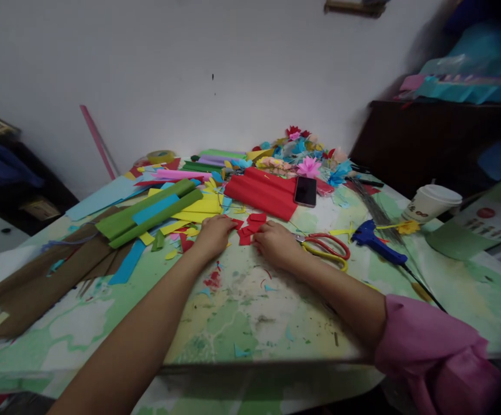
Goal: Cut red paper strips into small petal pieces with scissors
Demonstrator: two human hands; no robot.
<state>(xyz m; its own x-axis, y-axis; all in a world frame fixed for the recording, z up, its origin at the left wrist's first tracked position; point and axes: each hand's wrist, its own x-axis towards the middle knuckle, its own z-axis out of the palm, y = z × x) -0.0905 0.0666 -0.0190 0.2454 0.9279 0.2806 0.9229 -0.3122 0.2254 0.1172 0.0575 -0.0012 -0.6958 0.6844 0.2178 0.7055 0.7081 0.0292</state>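
Small cut pieces of red crepe paper (257, 218) lie in a loose cluster between my two hands on the table. My left hand (216, 235) is closed, its fingertips pinching a red piece at the cluster's left side. From the right, my right hand (275, 244) reaches in with curled fingers on the edge of another red piece. Just right of that hand lie scissors (326, 246) with red and yellow handles. Behind the cluster is a folded sheet of red crepe paper (261, 193), with a phone (305, 191) resting at its right end.
A blue glue gun (378, 243), thin wires (369, 202) and a lidded paper cup (432, 203) stand or lie at the right. Green crepe rolls (147, 213) and brown paper (47, 274) cover the left. Paper flowers (308, 167) are heaped by the wall.
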